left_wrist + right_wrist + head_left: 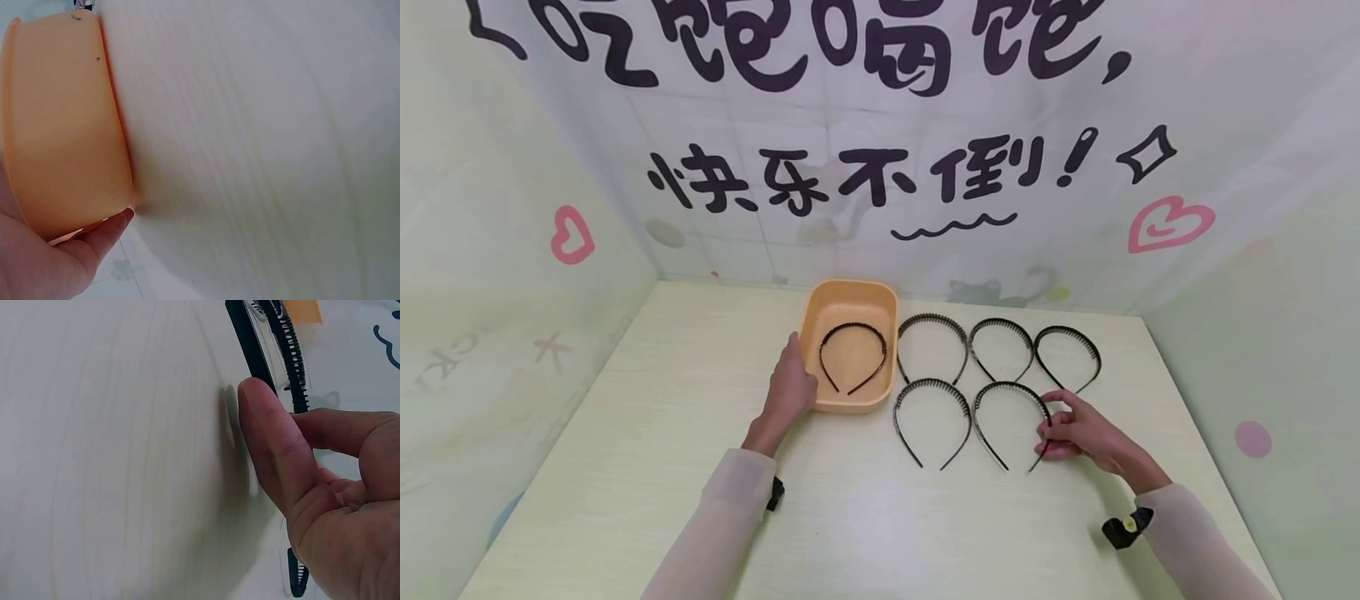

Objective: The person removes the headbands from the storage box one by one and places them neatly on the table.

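Observation:
An orange plastic tray (850,407) stands at the back of the table, with one black toothed headband (853,327) lying inside. My left hand (792,379) grips its left side near the front corner; in the left wrist view, fingers wrap the tray's outer wall (69,125). Right of the tray, my right hand (1078,429) pinches the right arm of a black headband (1011,385) in the front row. Fingers hide part of that arm in the right wrist view, where the headband (250,347) appears tilted beside its shadow.
Another headband (932,383) lies left of the held one. Behind them are three more in a row: a left one (932,318), a middle one (1000,322) and a right one (1067,331). Printed fabric walls (880,258) enclose the pale wooden table (880,517).

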A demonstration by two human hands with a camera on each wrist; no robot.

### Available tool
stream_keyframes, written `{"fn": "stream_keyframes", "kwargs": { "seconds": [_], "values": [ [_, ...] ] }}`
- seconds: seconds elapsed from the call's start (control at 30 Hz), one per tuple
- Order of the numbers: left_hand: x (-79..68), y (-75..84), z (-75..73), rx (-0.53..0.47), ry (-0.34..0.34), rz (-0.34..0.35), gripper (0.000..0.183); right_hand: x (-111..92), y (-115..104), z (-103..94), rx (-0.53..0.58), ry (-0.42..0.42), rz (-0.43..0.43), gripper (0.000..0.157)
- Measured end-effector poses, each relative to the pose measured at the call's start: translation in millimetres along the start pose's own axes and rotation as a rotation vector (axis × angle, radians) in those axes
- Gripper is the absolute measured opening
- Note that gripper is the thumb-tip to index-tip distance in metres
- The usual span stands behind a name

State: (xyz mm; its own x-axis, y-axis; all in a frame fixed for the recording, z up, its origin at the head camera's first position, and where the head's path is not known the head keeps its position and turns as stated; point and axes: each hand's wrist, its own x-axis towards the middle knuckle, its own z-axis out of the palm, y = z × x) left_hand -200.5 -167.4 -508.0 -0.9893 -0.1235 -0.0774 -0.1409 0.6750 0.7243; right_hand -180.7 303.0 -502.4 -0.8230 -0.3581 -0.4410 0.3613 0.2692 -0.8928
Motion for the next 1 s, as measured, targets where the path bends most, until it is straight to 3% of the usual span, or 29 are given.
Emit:
{"fn": "stream_keyframes", "kwargs": {
  "seconds": [0.57,1.0],
  "values": [
    [-3.2,5.4,-2.2,0.010,0.003,-0.005,0.077,-1,2,4.2,-0.022,0.017,0.034,0.059],
    [-3.9,6.0,-2.3,0.009,-0.005,-0.010,0.076,-9,-20,-0.5,-0.125,0.016,0.090,0.045]
  ]
}}
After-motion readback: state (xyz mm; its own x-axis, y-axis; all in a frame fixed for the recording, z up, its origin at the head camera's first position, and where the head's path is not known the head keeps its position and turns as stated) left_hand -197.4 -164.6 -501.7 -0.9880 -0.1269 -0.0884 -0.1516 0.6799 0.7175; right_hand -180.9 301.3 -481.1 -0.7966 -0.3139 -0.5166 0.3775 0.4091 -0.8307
